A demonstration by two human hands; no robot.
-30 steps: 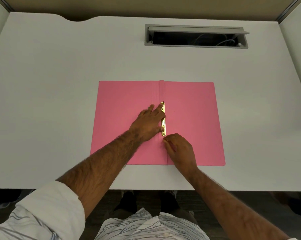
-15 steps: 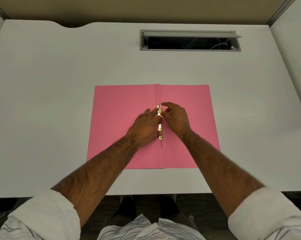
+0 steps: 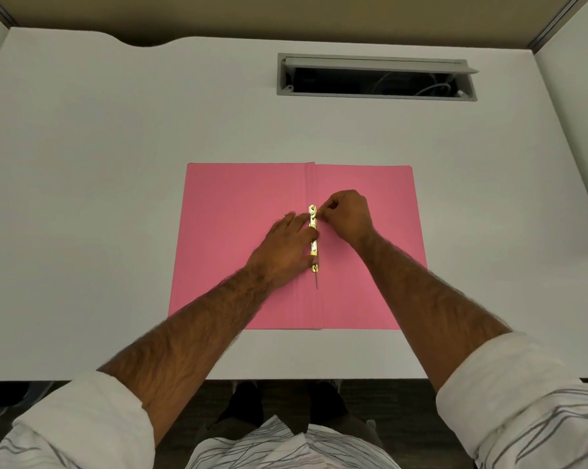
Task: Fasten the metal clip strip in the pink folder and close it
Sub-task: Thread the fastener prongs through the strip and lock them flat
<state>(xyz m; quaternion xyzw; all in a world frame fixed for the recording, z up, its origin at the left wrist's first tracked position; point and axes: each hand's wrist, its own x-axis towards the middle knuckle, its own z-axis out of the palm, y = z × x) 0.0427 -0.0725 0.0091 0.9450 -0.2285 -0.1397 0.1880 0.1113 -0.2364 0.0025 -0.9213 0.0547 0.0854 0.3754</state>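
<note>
Since half a second ago the right hand [image 3: 348, 216] has shifted up to the far end of the metal clip strip [image 3: 313, 238], fingertips pinched on a thin prong there. Left to right: the left hand [image 3: 285, 247] lies flat, fingers spread, pressing the shiny gold strip against the spine of the matte pink folder [image 3: 224, 238], which lies open and flat on the smooth white desk [image 3: 82, 198]. Beyond, to the right, a grey cable slot [image 3: 377, 77] gapes open.

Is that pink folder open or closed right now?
Open. The pink folder lies spread flat on the desk, both covers showing, with the metal clip strip exposed along its spine.
</note>
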